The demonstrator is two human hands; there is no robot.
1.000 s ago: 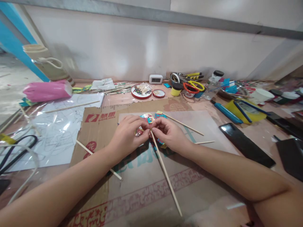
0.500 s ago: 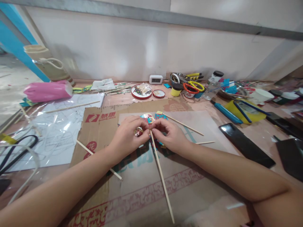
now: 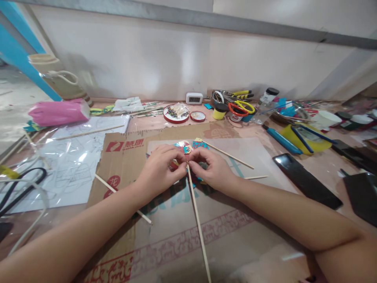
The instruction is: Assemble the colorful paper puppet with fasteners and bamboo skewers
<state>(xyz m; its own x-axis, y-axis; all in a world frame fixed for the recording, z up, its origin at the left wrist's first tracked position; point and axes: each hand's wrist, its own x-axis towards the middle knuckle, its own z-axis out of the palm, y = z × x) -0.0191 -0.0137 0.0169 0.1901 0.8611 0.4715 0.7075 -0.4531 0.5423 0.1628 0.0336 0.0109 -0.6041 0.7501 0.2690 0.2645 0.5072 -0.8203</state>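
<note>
My left hand [image 3: 160, 169] and my right hand [image 3: 210, 167] meet over a flattened cardboard sheet [image 3: 176, 220]. Between their fingertips they pinch a small colourful paper figure [image 3: 186, 148], red, blue and gold, fixed to the top end of a long thin wooden stick [image 3: 198, 224]. The stick runs from the fingers down toward me across the cardboard. Most of the figure is hidden under my fingers.
Loose wooden sticks [image 3: 226, 154] lie on the cardboard. Drawings under clear plastic [image 3: 73, 161] and a pink roll [image 3: 59, 112] sit at left. Red tin lids [image 3: 176, 114], scissors [image 3: 240, 106], jars, a blue knife [image 3: 279, 139] and a dark phone [image 3: 306, 181] crowd the back and right.
The stick's near end has swung to the left, so it now points more straight toward me. Both hands stay pinched at the figure, fingers shifting slightly.
</note>
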